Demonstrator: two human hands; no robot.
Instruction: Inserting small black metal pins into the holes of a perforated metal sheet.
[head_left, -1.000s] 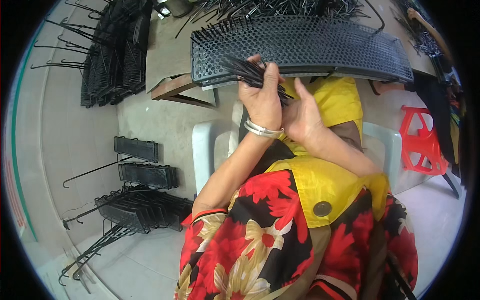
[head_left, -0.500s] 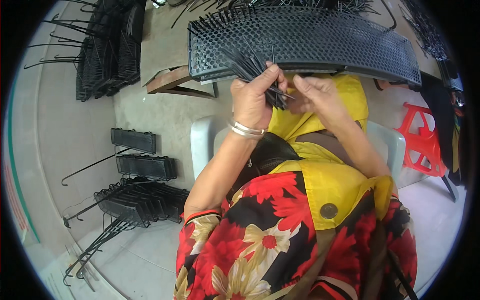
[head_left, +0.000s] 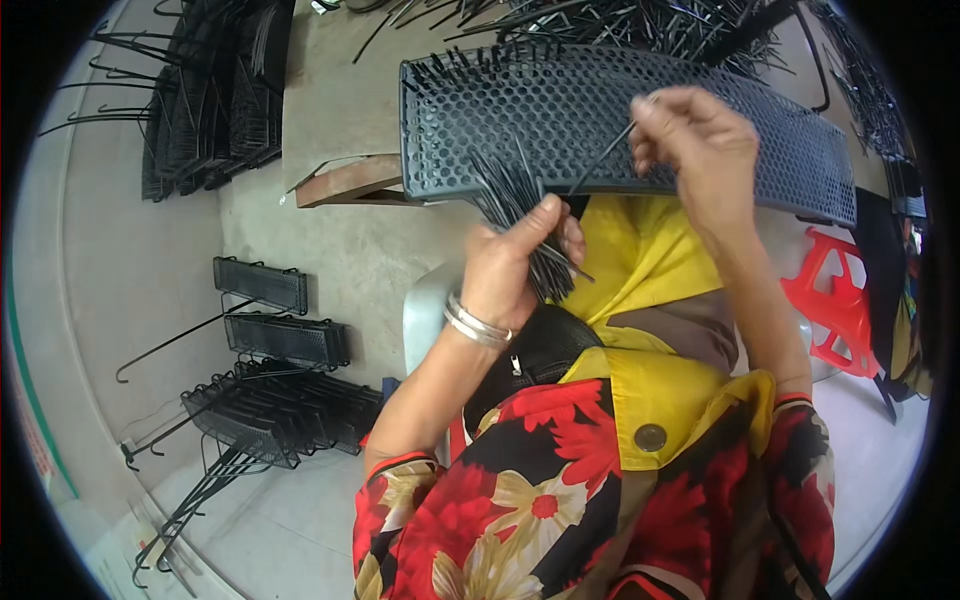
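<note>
My left hand [head_left: 508,258] is closed around a bundle of thin black rods [head_left: 505,195], which fan out above my thumb and poke out below my fist. Higher up and to the right, my right hand [head_left: 703,150] pinches one thin black rod [head_left: 606,157] between thumb and fingertips; its lower end slants toward the bundle. Behind both hands lies a long black perforated metal panel [head_left: 570,115]. Short black rods [head_left: 480,62] stand up in its holes along the far left edge. Most of the panel's holes in view carry no rod.
Loose black rods [head_left: 640,25] lie heaped beyond the panel. At left, black mesh baskets with hooked bars [head_left: 275,405] sit on the floor, and more are stacked [head_left: 200,110] at the far left. A red plastic stool [head_left: 835,300] stands at right, and a wooden support [head_left: 350,182] shows near the panel.
My right hand has moved up and right, away from my left hand, with a single rod in its fingers. My left hand and the bundle sit slightly lower; the panel also appears lower and further right.
</note>
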